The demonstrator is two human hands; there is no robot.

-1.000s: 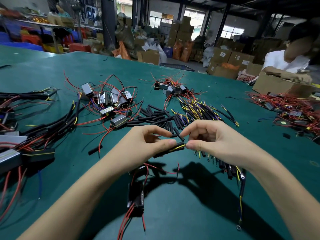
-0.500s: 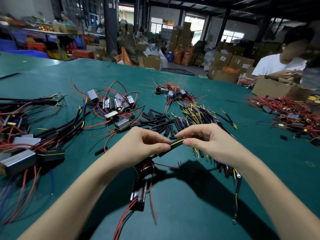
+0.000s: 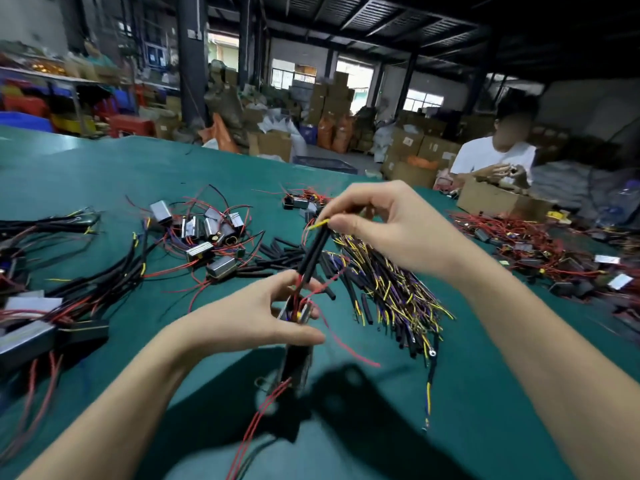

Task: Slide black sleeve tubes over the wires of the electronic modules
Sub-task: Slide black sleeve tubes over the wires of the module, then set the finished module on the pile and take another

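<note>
2 hands gripping, left hand (image 3: pixel 263 320) on module (image 3: pixel 298 344), right hand (image 3: pixel 388 226) pinching sleeve tube (image 3: pixel 313 254) top

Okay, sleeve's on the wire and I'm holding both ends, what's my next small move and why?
Probably draw the black sleeve a bit further down toward the module. Your right hand pinches the yellow wire tip already poking out the top, while red wire still shows bare between the sleeve's lower end and the module in your left hand.

Left hand (image 3: pixel 263 320) low, right hand (image 3: pixel 384 230) raised, both pinching.
</note>
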